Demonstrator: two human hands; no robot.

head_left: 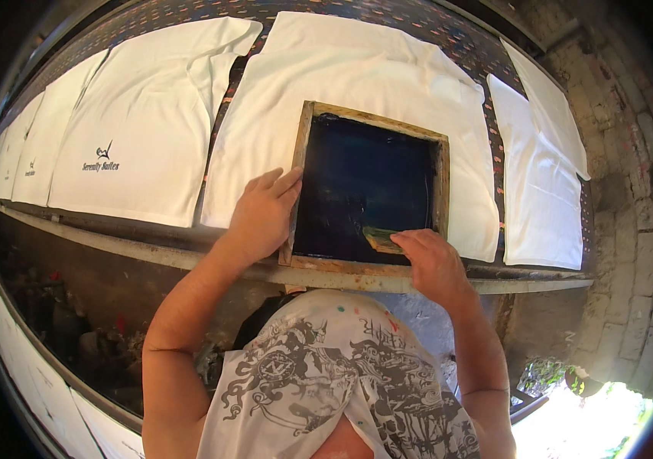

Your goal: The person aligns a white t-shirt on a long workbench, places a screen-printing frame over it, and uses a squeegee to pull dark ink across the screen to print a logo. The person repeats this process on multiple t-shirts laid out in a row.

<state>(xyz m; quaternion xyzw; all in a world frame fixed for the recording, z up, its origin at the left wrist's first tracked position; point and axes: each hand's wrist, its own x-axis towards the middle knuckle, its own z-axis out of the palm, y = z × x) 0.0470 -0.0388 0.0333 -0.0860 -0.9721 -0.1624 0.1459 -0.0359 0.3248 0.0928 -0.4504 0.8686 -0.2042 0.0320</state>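
Observation:
A wooden screen printing frame (372, 267) lies on a white cloth (349, 65), its mesh coated with dark blue-black ink. At the frame's left bar is my left hand (264, 213), its fingers bent against the wood; the thumb is hard to make out. My right hand (435, 264) grips a small squeegee (381, 239) with a wooden edge, down in the near right part of the frame. The squeegee rests against the inked mesh, and my fingers hide its right end. Whatever lies beneath the mesh is hidden.
To the left, a white cloth (135, 115) bears a small dark print, with more printed cloths beyond it. Other white cloths (540, 199) lie at the right. A rail (112, 239) runs along the table's near edge. A brick wall (625, 268) stands at the right.

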